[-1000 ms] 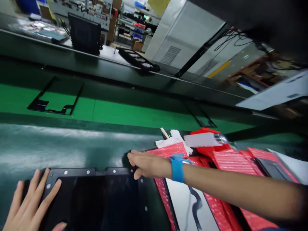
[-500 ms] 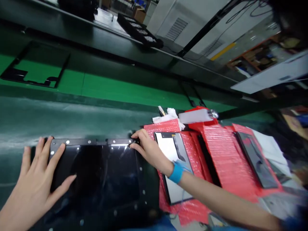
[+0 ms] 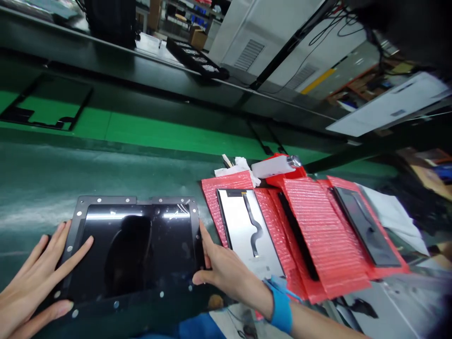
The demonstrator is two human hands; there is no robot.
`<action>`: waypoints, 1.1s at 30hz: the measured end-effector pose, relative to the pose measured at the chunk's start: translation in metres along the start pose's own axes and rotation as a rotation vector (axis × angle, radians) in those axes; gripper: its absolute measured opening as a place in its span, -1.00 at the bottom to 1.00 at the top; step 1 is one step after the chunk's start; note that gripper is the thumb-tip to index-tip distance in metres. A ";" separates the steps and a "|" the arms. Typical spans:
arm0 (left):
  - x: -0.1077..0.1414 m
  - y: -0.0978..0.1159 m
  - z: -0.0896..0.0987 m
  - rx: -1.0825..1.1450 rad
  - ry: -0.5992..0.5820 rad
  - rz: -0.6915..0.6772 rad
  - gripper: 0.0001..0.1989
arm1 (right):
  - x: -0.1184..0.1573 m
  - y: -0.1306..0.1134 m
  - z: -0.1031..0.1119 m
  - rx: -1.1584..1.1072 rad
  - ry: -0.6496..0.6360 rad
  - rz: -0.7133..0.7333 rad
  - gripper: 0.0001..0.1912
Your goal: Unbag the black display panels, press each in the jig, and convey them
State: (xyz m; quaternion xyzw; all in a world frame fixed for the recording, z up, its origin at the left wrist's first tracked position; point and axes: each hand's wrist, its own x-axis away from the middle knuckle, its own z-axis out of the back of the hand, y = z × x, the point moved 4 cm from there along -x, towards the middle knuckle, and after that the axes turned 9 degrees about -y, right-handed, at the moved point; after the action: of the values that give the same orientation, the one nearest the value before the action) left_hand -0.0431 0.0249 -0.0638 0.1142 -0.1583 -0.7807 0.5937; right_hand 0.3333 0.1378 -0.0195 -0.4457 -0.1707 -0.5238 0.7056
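A black glossy panel in a dark frame with silver dots (image 3: 132, 254) lies on the green work surface in front of me. My left hand (image 3: 44, 278) rests at the panel's left edge, fingers spread, the index finger on the frame. At the right edge my right hand (image 3: 219, 263), with a blue wristband, grips the panel's side between thumb and fingers. Beside it, a white-backed display with a dark ribbon cable (image 3: 256, 235) lies on red bubble wrap (image 3: 325, 235).
A dark display (image 3: 367, 228) lies on bubble wrap at the right. Behind the wrap are a white bottle with a silver cap (image 3: 273, 166) and crumpled white tissue (image 3: 242, 167). A thin black frame (image 3: 79, 110) sits at the back left.
My right hand has moved from the panel's top right corner down to its right side. My left hand has slid lower along the left edge. The view has shifted slightly.
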 end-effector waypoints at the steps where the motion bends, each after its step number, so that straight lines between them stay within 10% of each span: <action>1: 0.000 0.000 -0.002 -0.008 -0.021 0.011 -0.29 | -0.001 0.000 -0.001 0.004 0.011 -0.002 0.35; 9: -0.002 0.024 0.002 0.015 -0.072 0.148 -0.38 | 0.012 0.014 -0.019 -0.119 0.270 0.124 -0.21; 16: -0.004 0.039 0.004 -0.163 0.044 0.103 -0.21 | -0.015 -0.044 0.048 0.065 0.576 0.402 -0.47; 22: 0.002 0.043 0.009 -0.214 -0.006 0.068 0.18 | -0.049 -0.103 0.031 0.360 0.508 0.685 -0.45; 33: 0.001 0.047 0.011 -0.185 0.040 0.115 0.29 | -0.066 -0.110 0.031 0.156 0.473 0.788 -0.52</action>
State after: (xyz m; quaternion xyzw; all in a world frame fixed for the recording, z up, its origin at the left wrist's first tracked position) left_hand -0.0057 0.0135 -0.0355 0.0652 -0.0796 -0.7542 0.6485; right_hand 0.2165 0.1955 0.0004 -0.2905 0.1381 -0.2889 0.9017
